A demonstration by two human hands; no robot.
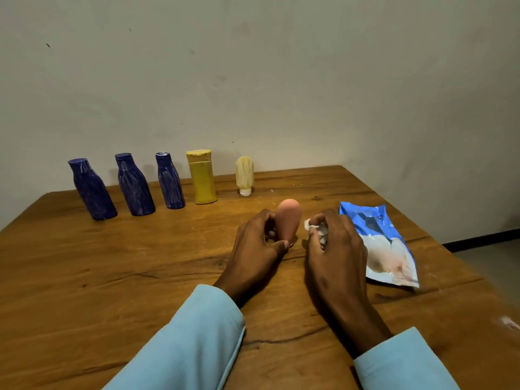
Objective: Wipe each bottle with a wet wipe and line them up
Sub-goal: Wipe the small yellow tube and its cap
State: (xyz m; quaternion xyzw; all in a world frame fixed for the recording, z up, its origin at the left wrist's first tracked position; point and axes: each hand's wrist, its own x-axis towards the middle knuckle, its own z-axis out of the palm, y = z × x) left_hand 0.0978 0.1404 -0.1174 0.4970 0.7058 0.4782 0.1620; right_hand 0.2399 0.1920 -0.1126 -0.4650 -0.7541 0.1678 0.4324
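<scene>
My left hand [257, 243] grips the narrow lower end of a small pink bottle [289, 219] standing upright on the wooden table [112, 277]. Just to its right, my right hand [333, 243] is closed around a crumpled white wet wipe [309, 224], close to the bottle but apart from it. Along the far edge stand three blue bottles [92, 190], [134, 185], [169, 181], a yellow bottle [201, 177] and a small cream tube [244, 174] on its white cap, in a row.
A blue and white wet wipe pack [380, 243] lies flat to the right of my right hand. A plain wall rises right behind the table. The table's right edge runs diagonally, with floor beyond it.
</scene>
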